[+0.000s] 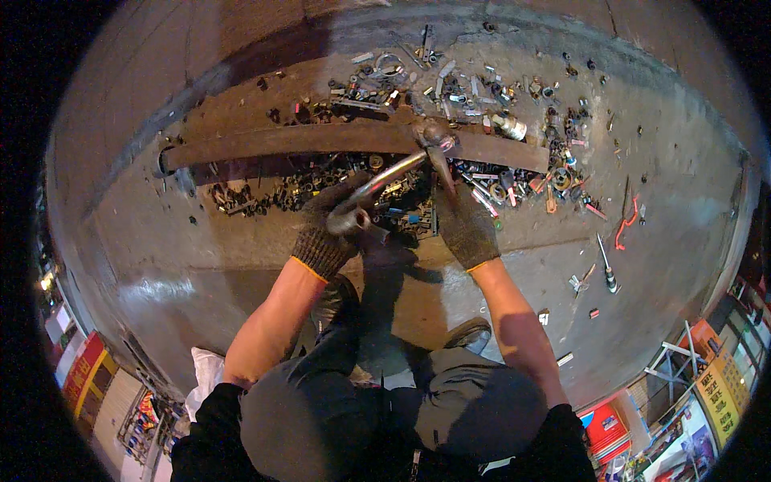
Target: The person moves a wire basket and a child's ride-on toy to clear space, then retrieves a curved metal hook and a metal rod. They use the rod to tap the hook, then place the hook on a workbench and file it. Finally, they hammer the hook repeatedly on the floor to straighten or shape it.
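Observation:
My left hand (325,225), in a dark knit glove, is closed around a shiny metal rod (393,173) with a thick tubular end near my palm. The rod slants up to the right, its far end meeting the head of a hammer (434,135). My right hand (468,226), gloved alike, grips the hammer's handle; part of the handle is hidden by the glove. Hammer head and rod end are above a long rusty steel beam (313,139) lying crosswise on the ground. Whether they touch the beam I cannot tell.
Small metal parts (462,88) lie scattered beyond and on the near side of the beam. Off to the right are a screwdriver (608,269) and a red curved piece (626,223). My shoes (470,333) are on the near ground. Goods and boxes (606,430) stand at the lower right.

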The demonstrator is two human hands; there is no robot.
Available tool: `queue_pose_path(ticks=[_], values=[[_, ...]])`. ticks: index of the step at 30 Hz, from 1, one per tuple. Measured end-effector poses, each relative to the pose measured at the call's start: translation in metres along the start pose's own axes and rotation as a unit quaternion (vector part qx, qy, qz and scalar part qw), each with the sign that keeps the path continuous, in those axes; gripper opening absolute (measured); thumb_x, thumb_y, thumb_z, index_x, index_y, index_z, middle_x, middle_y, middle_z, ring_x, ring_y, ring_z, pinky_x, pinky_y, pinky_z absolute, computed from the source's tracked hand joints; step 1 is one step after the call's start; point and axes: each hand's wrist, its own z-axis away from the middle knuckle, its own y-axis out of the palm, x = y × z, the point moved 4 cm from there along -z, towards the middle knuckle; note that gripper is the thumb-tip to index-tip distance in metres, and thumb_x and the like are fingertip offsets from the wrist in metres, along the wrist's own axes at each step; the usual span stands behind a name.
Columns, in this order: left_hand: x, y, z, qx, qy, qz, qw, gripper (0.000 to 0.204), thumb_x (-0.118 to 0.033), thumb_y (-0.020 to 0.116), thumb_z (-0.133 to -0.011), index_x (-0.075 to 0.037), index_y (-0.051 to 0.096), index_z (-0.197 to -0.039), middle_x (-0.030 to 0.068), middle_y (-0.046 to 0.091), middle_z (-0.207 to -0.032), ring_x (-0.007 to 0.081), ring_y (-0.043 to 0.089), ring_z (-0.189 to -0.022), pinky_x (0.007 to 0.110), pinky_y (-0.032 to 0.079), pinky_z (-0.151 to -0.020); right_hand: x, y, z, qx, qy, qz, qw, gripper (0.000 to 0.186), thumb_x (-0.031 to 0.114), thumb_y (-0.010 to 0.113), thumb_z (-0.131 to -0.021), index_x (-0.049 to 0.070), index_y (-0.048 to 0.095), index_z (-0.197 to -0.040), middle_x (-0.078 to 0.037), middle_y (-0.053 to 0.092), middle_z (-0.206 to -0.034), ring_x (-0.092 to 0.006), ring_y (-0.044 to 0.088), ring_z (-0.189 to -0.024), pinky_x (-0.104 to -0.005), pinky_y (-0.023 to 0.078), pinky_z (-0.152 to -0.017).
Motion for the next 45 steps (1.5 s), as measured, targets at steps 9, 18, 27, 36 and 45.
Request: queue_pose_path(ticks=[9, 18, 27, 36, 45], values=[[-0.002, 0.022, 0.031, 0.038, 0.198, -0.477, 0.855, 0.055, -0.039, 0.058, -0.099, 0.003, 0.057, -0.135, 0.0193, 0.064, -0.123, 0.0318, 0.069, -0.097, 0.041, 0.062, -0.079, 0.029, -0.014, -0.023, 0.013, -0.047, -0.058, 0.997, 0.045, 0.044, 0.055, -0.1, 0.002, 0.062, -0.115, -0.029, 0.066, -0.097, -0.0467, 0.066, -0.088, -0.054, 0.052, -0.073], [-0.002, 0.024, 0.046, 0.035, 0.093, -0.507, 0.856, 0.09, -0.068, 0.053, -0.092, -0.007, 0.031, -0.156, 0.0171, 0.056, -0.14, 0.0302, 0.062, -0.117, 0.048, 0.054, -0.094, 0.031, -0.006, -0.05, 0.013, 0.092, -0.205, 0.974, 0.046, 0.042, 0.065, -0.096, -0.004, 0.065, -0.095, -0.019, 0.065, -0.071, -0.0281, 0.066, -0.063, -0.043, 0.051, -0.06], [-0.008, 0.049, 0.057, 0.021, 0.349, -0.809, 0.473, 0.049, -0.014, 0.081, -0.081, -0.01, 0.064, -0.127, 0.0135, 0.059, -0.134, 0.0308, 0.067, -0.106, 0.042, 0.055, -0.092, 0.026, 0.003, -0.055, -0.035, 0.08, -0.157, 0.984, 0.05, 0.044, 0.066, -0.093, -0.006, 0.066, -0.092, -0.023, 0.066, -0.072, -0.0348, 0.069, -0.067, -0.045, 0.051, -0.061], [-0.016, 0.066, 0.009, 0.056, 0.428, -0.794, 0.427, 0.014, -0.016, 0.067, -0.095, -0.007, 0.069, -0.105, 0.0096, 0.071, -0.083, 0.0184, 0.069, -0.077, 0.039, 0.056, -0.07, -0.002, -0.055, 0.009, -0.089, 0.07, -0.291, 0.95, 0.038, 0.041, 0.065, -0.097, 0.002, 0.065, -0.097, -0.003, 0.059, -0.069, -0.0136, 0.054, -0.063, -0.034, 0.044, -0.058], [-0.009, 0.057, -0.033, -0.026, 0.5, -0.639, 0.584, 0.007, -0.008, 0.07, -0.088, -0.004, 0.066, -0.092, 0.0176, 0.07, -0.081, 0.0227, 0.071, -0.072, 0.035, 0.059, -0.068, -0.056, -0.109, 0.079, -0.081, 0.221, -0.296, 0.926, 0.034, 0.036, 0.056, -0.104, 0.005, 0.062, -0.115, 0.002, 0.053, -0.068, -0.0062, 0.048, -0.053, -0.025, 0.04, -0.045]])
